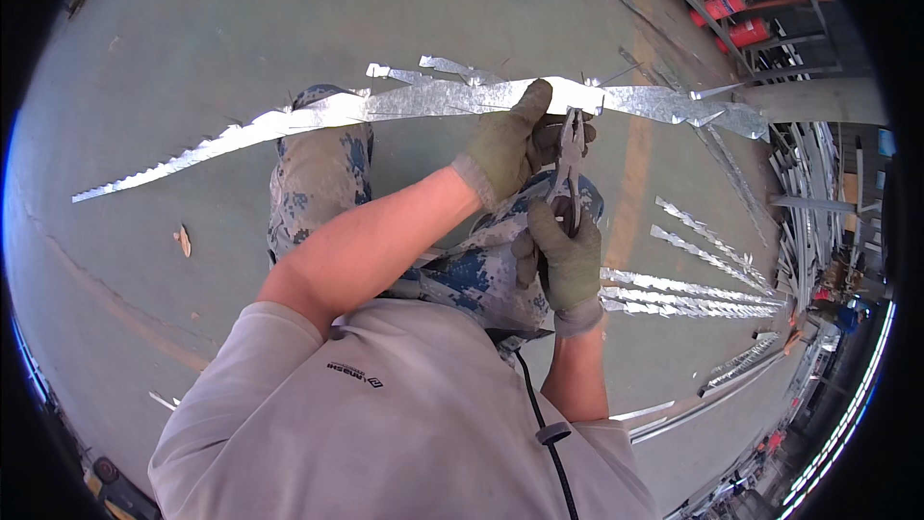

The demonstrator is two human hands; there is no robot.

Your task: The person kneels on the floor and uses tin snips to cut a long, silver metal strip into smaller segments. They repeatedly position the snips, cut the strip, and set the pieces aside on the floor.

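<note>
A long, shiny sheet-metal strip [423,101] with notched, bent tabs along its edges stretches across in front of me above my knees. My left hand [505,149], in an olive work glove, is closed on its lower edge, thumb on top and fingers underneath. In my right hand [570,265], also gloved, are the handles of a pair of pliers [570,159]. The pliers point away from me, and their jaws meet the near edge of the strip just right of my left hand. Whether the jaws grip a tab is too small to tell.
Several notched metal strips [693,294] lie on the floor to my right. A stack of metal lengths [804,202] stands farther right, beside a rack with red fire extinguishers [717,8]. A dry leaf [183,241] lies on the green floor at left.
</note>
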